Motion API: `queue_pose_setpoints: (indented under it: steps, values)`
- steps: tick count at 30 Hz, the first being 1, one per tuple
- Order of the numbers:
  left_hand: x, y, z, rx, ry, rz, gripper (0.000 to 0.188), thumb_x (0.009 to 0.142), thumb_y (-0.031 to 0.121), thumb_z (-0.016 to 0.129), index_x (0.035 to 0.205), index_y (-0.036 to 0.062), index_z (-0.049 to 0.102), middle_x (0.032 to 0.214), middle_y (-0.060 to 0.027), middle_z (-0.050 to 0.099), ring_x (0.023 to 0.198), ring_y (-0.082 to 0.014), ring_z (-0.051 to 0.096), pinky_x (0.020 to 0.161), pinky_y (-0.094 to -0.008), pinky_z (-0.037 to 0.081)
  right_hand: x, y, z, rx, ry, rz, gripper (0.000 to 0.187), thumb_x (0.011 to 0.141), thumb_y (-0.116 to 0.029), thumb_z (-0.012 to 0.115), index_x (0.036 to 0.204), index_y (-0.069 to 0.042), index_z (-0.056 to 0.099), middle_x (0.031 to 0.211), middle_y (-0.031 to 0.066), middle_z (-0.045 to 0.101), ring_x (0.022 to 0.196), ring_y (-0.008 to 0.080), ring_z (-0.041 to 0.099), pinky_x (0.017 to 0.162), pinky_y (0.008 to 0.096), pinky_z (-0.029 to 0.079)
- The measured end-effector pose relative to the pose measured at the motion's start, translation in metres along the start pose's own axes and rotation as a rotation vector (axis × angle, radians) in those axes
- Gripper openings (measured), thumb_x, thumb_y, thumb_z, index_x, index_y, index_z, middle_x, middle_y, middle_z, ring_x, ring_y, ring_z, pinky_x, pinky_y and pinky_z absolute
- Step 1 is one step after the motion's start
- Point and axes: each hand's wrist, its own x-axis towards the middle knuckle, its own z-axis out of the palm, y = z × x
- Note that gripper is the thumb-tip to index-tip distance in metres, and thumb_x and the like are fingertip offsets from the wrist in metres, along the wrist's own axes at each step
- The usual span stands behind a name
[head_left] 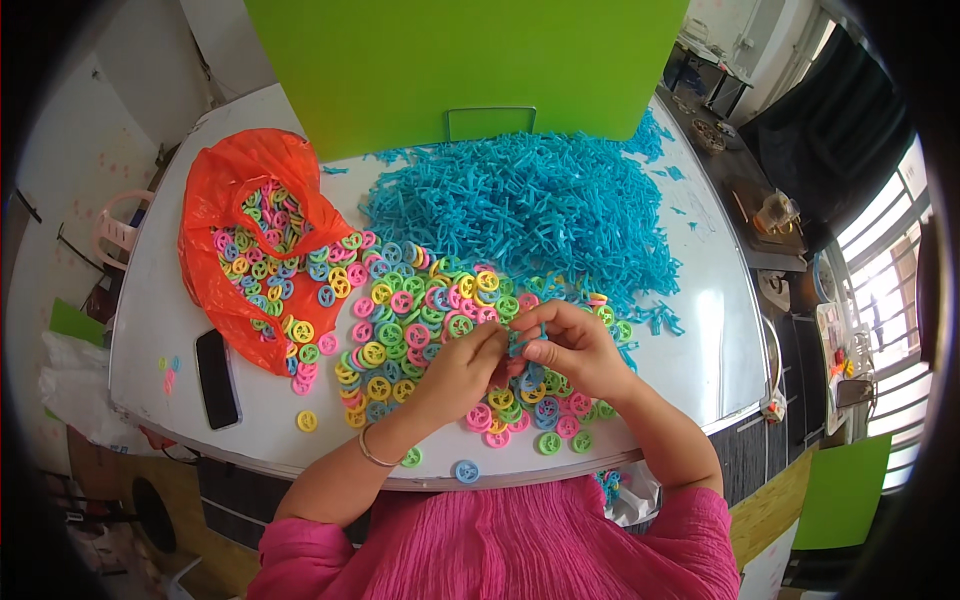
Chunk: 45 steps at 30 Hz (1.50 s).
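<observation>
My left hand (462, 368) and my right hand (574, 350) meet over the heap of small wheels (414, 334), with their fingertips close together. The right thumb and fingers pinch a small blue plastic piece (518, 342), partly covered by the fingers. My left fingers are closed against the same spot, and what they grip is mostly hidden. The ring-shaped plastic wheels below are pink, yellow, green and blue, with spokes. Beyond the hands lies a large pile of thin blue plastic pieces (520, 205).
At the left, an open red plastic bag (215, 180) spills more wheels onto the white table (160, 300). A black phone (217, 380) lies near it. Behind the blue pile stands a bright green panel (460, 60) with a metal handle. One blue wheel (466, 471) rests by the near edge.
</observation>
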Motion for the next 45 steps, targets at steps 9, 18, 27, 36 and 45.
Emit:
queue_pose_setpoints:
  steps: [9, 18, 27, 36, 45]
  values:
    - [-0.007, 0.022, 0.002, -0.457, 0.054, -0.186, 0.022, 0.1, 0.025, 0.046, 0.092, 0.0073, 0.056, 0.067, 0.0016, 0.052, 0.058, -0.006, 0.048, 0.052, -0.0213, 0.035, -0.003, 0.007, -0.002, -0.134, 0.041, -0.057, 0.02, 0.092, -0.007, 0.063, 0.109, 0.001, 0.055, 0.095, 0.0062, 0.063, 0.089, 0.0138, 0.065, 0.077, 0.0268, 0.052]
    - [-0.013, 0.026, -0.001, -0.581, -0.058, -0.188, 0.024, 0.1, 0.024, 0.045, 0.081, 0.0096, 0.047, 0.06, 0.0032, 0.04, 0.052, -0.0059, 0.038, 0.05, -0.0231, 0.032, -0.002, 0.006, 0.005, -0.423, 0.129, -0.167, 0.013, 0.089, -0.004, 0.066, 0.099, 0.002, 0.06, 0.095, 0.0055, 0.064, 0.089, 0.0105, 0.062, 0.078, 0.0251, 0.052]
    - [-0.012, 0.022, -0.003, -0.626, 0.015, -0.261, 0.014, 0.099, 0.019, 0.049, 0.086, 0.0141, 0.048, 0.061, 0.0036, 0.039, 0.051, -0.007, 0.038, 0.049, -0.0241, 0.034, 0.0, 0.016, 0.004, -0.048, 0.136, 0.008, 0.012, 0.09, -0.006, 0.066, 0.094, 0.0, 0.056, 0.092, 0.0053, 0.064, 0.086, 0.0095, 0.062, 0.076, 0.0247, 0.051]
    - [-0.011, 0.021, -0.003, -0.565, 0.041, -0.297, 0.015, 0.098, 0.02, 0.051, 0.085, 0.013, 0.05, 0.063, 0.0032, 0.04, 0.053, -0.0071, 0.041, 0.049, -0.0244, 0.035, -0.004, 0.009, 0.018, -0.498, 0.242, -0.019, 0.012, 0.092, -0.007, 0.064, 0.095, -0.001, 0.055, 0.088, 0.0035, 0.062, 0.08, 0.0083, 0.061, 0.072, 0.0234, 0.05]
    - [-0.015, 0.028, 0.003, -0.475, 0.066, -0.243, 0.021, 0.098, 0.02, 0.05, 0.08, 0.0087, 0.049, 0.064, 0.0027, 0.043, 0.05, -0.0056, 0.042, 0.047, -0.0222, 0.035, -0.003, 0.008, 0.006, -0.369, 0.16, -0.021, 0.012, 0.092, -0.008, 0.064, 0.094, 0.0, 0.055, 0.088, 0.0041, 0.062, 0.083, 0.0074, 0.06, 0.071, 0.0248, 0.051]
